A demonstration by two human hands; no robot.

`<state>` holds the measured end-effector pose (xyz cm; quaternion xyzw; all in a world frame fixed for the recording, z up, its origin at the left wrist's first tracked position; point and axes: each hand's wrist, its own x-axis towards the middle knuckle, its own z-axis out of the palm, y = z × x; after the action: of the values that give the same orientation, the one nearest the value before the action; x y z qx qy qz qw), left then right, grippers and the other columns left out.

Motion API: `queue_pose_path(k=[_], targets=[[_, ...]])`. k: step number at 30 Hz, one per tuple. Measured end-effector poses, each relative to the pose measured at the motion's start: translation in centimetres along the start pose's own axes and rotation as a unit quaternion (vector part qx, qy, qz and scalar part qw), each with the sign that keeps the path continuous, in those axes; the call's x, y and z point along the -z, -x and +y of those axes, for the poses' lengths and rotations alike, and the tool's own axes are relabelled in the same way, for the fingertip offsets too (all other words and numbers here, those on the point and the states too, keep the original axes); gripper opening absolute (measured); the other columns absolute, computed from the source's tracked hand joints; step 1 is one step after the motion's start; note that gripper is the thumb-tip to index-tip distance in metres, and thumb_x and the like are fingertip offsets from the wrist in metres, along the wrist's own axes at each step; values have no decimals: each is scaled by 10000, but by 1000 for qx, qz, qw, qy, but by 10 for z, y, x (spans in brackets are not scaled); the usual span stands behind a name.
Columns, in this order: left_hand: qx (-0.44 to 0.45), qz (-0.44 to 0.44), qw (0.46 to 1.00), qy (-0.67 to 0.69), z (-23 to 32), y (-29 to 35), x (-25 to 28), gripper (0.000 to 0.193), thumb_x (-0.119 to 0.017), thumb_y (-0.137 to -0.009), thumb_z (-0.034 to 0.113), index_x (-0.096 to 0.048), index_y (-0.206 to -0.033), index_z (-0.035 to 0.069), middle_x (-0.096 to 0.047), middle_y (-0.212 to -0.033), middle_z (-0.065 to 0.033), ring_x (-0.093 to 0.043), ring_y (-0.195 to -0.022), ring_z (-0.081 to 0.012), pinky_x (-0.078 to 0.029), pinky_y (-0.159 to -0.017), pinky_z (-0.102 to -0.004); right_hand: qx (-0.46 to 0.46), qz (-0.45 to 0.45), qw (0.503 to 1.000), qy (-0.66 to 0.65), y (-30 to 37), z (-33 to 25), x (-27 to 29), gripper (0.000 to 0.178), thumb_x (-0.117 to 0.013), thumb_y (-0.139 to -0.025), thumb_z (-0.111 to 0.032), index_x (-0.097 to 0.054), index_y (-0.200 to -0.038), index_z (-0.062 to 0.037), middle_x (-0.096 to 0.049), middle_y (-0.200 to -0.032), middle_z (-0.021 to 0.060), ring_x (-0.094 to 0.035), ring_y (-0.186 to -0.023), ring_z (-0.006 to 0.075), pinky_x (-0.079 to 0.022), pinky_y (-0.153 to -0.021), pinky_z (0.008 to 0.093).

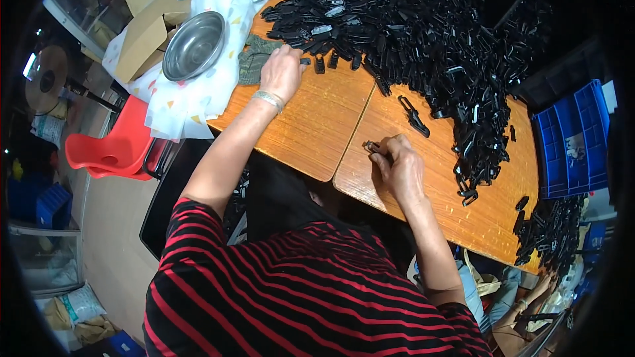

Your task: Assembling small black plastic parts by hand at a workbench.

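My left hand (281, 74) is closed at the far left of the wooden table, with a small black plastic piece (305, 61) at its fingertips. Beside it lie a few more small black pieces (320, 65) and a crumpled grey-green cloth (253, 59). Nearer the front edge, my right hand (403, 169) pinches a small dark plastic part (372, 147) between thumb and fingers; its exact kind is too small to make out. Just beyond that hand rests a long black clip-like part (414, 118). A large heap of similar black plastic parts (403, 39) covers the back and right of the table.
A metal bowl (194, 46) and an open cardboard box (147, 33) sit on plastic sheeting (182, 102) at left. Below is a red chair (116, 142). A blue crate (574, 142) stands at right, near more black parts (550, 228). Another person's arm (522, 307) shows lower right.
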<state>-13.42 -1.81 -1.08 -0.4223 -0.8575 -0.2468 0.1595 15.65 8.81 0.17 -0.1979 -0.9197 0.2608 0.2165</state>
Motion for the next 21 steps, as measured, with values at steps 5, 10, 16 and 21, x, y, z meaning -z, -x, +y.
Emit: queue_pose_path(k=[5,10,16,21], targets=[[4,-41,999,-25,-4,-5,-8,209,-728,-789,126,-660,-955,18,-624,-944,-156,-604,-924,-336,-499,-805,-418,-3,-12,1000,-18,2,5,-4,181,-738,-791,-59,-595,-892,-15,-606,-864,154,-628,-765,361,-499,-656,399],[137,-100,957,237,25,17,16,170,-717,-813,52,-622,-944,0,-643,-843,-76,-633,-773,-201,-528,-735,-305,-4,6,995,-101,-4,-2,-6,213,-711,-819,-36,-596,-995,-5,-629,-879,133,-627,-711,266,-499,-654,335],[231,-148,702,658,65,62,22,265,-647,-898,40,-593,-1153,-4,-674,-975,-37,-634,-817,-90,-522,-739,-225,-11,48,979,-199,-24,-16,-10,278,-683,-856,-41,-607,-1118,9,-621,-880,52,-570,-679,91,-466,-617,228],[221,-152,609,747,92,74,29,270,-625,-916,39,-590,-1178,-16,-672,-1028,-48,-630,-850,-87,-510,-749,-208,-13,69,969,-235,-35,-29,-8,252,-673,-862,-32,-613,-1102,9,-618,-897,34,-563,-679,68,-463,-608,208]])
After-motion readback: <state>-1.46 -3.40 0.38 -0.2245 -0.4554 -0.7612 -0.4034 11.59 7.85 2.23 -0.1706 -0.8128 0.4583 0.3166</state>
